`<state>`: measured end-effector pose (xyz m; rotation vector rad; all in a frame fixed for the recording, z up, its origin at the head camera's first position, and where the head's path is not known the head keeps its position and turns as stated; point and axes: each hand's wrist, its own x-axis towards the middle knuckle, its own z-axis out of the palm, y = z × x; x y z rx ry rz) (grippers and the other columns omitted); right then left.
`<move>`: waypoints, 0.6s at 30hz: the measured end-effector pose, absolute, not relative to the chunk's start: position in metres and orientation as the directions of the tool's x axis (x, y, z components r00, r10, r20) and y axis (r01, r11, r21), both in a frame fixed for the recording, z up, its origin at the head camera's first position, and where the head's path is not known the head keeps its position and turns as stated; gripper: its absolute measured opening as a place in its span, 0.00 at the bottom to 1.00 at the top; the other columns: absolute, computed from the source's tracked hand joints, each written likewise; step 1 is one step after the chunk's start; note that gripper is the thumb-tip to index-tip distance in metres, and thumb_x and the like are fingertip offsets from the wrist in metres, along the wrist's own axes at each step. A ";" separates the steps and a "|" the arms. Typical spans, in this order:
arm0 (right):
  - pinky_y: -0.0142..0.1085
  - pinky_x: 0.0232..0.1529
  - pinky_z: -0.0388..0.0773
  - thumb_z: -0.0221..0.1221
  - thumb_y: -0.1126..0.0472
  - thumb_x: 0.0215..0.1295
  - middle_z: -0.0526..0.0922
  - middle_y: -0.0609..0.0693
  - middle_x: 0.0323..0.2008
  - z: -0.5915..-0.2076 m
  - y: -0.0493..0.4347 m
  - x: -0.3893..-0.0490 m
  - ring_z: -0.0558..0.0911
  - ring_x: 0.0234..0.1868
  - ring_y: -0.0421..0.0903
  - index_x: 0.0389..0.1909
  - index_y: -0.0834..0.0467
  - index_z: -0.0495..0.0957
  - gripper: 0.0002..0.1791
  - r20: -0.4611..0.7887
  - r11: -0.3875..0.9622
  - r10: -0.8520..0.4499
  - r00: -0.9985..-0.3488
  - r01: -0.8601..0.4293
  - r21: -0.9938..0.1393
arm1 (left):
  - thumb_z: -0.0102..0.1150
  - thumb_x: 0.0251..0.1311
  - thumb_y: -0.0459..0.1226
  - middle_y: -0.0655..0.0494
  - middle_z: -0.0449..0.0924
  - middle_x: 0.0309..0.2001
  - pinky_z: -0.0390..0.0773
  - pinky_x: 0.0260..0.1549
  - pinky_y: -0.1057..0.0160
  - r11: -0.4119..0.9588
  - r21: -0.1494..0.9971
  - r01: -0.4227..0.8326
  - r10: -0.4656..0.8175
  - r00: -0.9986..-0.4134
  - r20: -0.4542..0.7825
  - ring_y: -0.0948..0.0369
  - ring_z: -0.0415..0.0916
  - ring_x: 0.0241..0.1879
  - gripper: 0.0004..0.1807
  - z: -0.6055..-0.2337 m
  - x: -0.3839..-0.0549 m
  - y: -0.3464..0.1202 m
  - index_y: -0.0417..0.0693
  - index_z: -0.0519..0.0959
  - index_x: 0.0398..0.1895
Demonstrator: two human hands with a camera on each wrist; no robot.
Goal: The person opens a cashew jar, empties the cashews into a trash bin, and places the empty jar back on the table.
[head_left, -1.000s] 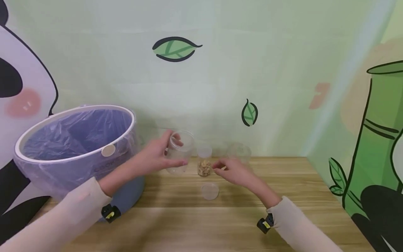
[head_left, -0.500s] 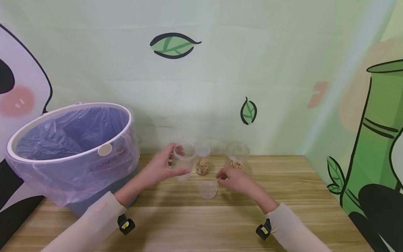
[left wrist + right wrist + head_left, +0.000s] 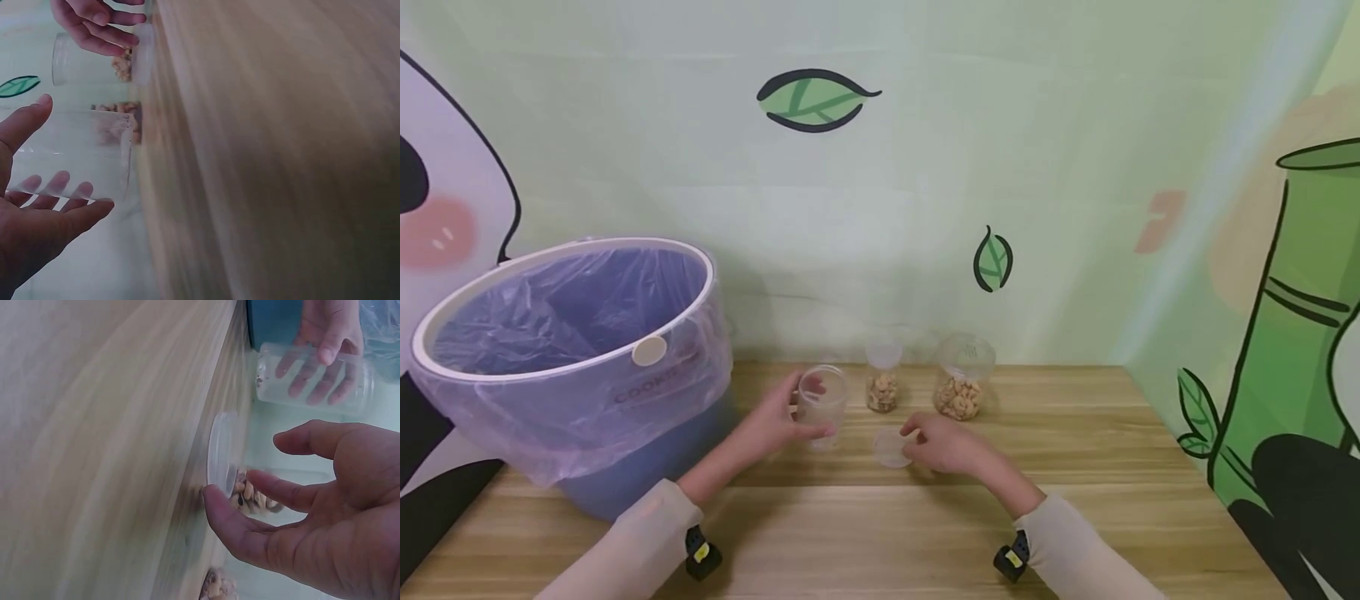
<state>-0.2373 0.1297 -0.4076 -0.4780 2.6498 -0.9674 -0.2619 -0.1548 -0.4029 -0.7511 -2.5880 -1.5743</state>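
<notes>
My left hand [image 3: 769,427] holds a clear plastic jar [image 3: 822,412] by its side, thumb in front and fingers behind. A few small crumbs cling near its bottom; in the left wrist view the jar's base is just off the table. A round translucent lid [image 3: 890,450] lies flat on the table to the jar's right. My right hand [image 3: 951,446] reaches over it with fingers apart. In the right wrist view one fingertip [image 3: 212,495] is at the lid [image 3: 220,450]'s edge; I cannot tell whether it touches. The thumb stands off the lid.
Behind the lid stand a small lidded jar of nuts [image 3: 882,392] and a wider clear jar of nuts [image 3: 958,398]. A blue bin [image 3: 655,467] with a purple-tinted liner takes up the left. A printed cloth backdrop [image 3: 917,208] rises behind the wooden table [image 3: 850,533].
My left hand has lowered the jar toward the table and nearer me. The right hand has moved away from the nut jars to the lid, and the wider nut jar now shows fully.
</notes>
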 end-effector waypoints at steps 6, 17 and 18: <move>0.36 0.28 0.76 0.58 0.61 0.69 0.80 0.54 0.38 -0.408 0.117 -0.237 0.78 0.26 0.42 0.60 0.66 0.76 0.21 -0.151 0.685 -0.402 -0.903 -0.188 -0.704 | 0.79 0.49 0.31 0.33 0.76 0.58 0.80 0.51 0.43 0.411 0.818 0.402 0.358 -0.897 0.260 0.38 0.76 0.55 0.39 -0.412 -0.265 -0.160 0.34 0.68 0.63; 0.40 0.31 0.80 0.61 0.61 0.68 0.75 0.52 0.30 -0.411 0.077 -0.235 0.80 0.25 0.48 0.72 0.68 0.62 0.35 -0.159 0.534 -0.475 -0.865 -0.140 -0.834 | 0.79 0.51 0.33 0.36 0.77 0.56 0.76 0.52 0.47 0.449 0.810 0.377 0.278 -0.920 0.275 0.43 0.75 0.54 0.37 -0.429 -0.259 -0.173 0.34 0.68 0.61; 0.40 0.31 0.80 0.61 0.61 0.68 0.76 0.52 0.32 -0.411 0.075 -0.235 0.80 0.26 0.47 0.72 0.68 0.62 0.35 -0.162 0.531 -0.472 -0.867 -0.133 -0.837 | 0.79 0.51 0.33 0.36 0.77 0.56 0.77 0.51 0.49 0.449 0.811 0.376 0.272 -0.922 0.277 0.43 0.75 0.54 0.37 -0.430 -0.259 -0.173 0.34 0.68 0.61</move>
